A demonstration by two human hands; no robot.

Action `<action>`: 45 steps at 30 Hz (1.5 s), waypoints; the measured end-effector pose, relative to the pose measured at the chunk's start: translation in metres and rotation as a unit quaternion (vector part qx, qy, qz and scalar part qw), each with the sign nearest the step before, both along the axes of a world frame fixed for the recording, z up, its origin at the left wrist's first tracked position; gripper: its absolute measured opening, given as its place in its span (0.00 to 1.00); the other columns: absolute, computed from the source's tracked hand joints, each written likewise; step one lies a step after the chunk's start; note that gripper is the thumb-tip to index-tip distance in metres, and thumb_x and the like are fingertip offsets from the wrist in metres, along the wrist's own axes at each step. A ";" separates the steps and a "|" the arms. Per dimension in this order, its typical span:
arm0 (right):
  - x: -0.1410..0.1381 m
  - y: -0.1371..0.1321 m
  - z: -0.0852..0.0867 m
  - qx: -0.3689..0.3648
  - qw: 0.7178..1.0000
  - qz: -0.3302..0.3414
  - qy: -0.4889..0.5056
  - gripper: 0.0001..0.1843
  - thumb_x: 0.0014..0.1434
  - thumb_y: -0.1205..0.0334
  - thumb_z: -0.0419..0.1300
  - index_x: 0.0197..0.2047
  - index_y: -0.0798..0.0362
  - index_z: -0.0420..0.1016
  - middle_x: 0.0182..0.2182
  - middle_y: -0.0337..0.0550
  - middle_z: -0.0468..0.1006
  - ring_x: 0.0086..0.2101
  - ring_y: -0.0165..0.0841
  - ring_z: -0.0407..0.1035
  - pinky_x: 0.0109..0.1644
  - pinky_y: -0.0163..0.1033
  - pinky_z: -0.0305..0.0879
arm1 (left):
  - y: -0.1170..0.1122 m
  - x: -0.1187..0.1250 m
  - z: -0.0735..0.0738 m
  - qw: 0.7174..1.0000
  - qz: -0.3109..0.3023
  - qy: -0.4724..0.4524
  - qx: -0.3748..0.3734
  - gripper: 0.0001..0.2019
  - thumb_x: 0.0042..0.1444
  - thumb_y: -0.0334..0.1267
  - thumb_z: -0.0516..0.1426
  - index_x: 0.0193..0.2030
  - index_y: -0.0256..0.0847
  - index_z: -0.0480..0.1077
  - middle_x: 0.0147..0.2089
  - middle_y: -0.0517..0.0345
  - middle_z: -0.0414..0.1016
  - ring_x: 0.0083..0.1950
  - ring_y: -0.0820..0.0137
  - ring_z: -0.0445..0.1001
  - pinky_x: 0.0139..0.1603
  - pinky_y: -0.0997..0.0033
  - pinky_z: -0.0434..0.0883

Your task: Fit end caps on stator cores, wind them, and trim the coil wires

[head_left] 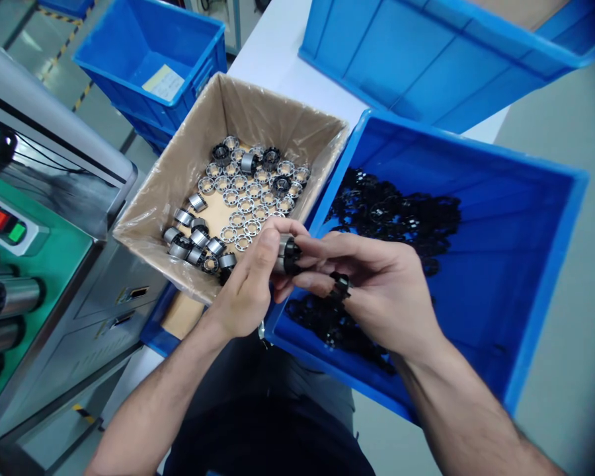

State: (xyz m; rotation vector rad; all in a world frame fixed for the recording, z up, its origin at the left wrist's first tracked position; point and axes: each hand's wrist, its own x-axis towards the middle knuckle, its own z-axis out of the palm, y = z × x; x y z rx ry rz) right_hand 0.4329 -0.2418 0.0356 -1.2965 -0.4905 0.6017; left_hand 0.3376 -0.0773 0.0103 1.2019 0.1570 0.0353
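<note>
My left hand (256, 271) is closed around a silver stator core (280, 255). A black plastic end piece (291, 255) sits at the core's right end, and the fingertips of my right hand (377, 277) pinch it there. A second black plastic end piece (340, 285) is tucked in the curled lower fingers of my right hand. Behind my left hand, a plastic-lined carton (277, 125) holds many bare silver cores (245, 205) standing on end, plus several cores with black ends (197, 238). Below my right hand lie loose black plastic pieces (391, 205) in a blue bin (496, 264).
Another blue bin (426, 66) stands at the back on the white table (272, 53). Stacked blue crates (153, 39) are at the back left. On the left, a green-topped machine (64, 264) carries coloured buttons (0, 220) and a row of metal cylinders (14, 297).
</note>
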 end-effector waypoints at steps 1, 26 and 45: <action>0.001 0.000 0.000 -0.002 1.000 -0.001 -0.023 0.23 0.60 0.76 0.84 0.51 0.37 0.99 0.42 0.34 0.96 0.37 0.33 0.92 0.45 0.35 0.91 | 0.001 0.000 0.001 1.000 -0.005 0.004 -0.005 0.29 0.87 0.69 0.48 0.63 0.47 0.73 0.38 0.62 0.72 0.29 0.74 0.63 0.29 0.72 0.64; 0.004 -0.001 0.013 -0.074 0.990 -0.115 -0.046 0.13 0.57 0.75 0.80 0.39 0.46 0.96 0.35 0.39 0.95 0.23 0.30 0.83 0.26 0.30 0.81 | 0.002 0.008 0.003 0.995 0.054 0.079 -0.030 0.31 0.76 0.70 0.67 0.66 0.46 0.76 0.33 0.64 0.74 0.28 0.71 0.77 0.27 0.74 0.69; -0.007 0.011 0.001 -0.099 0.981 -0.147 -0.076 0.10 0.67 0.70 0.74 0.45 0.44 0.93 0.32 0.36 0.87 0.26 0.30 0.78 0.27 0.34 0.77 | -0.001 -0.004 0.001 0.998 0.027 0.057 -0.008 0.24 0.85 0.65 0.57 0.74 0.54 0.73 0.38 0.62 0.71 0.30 0.71 0.67 0.33 0.68 0.69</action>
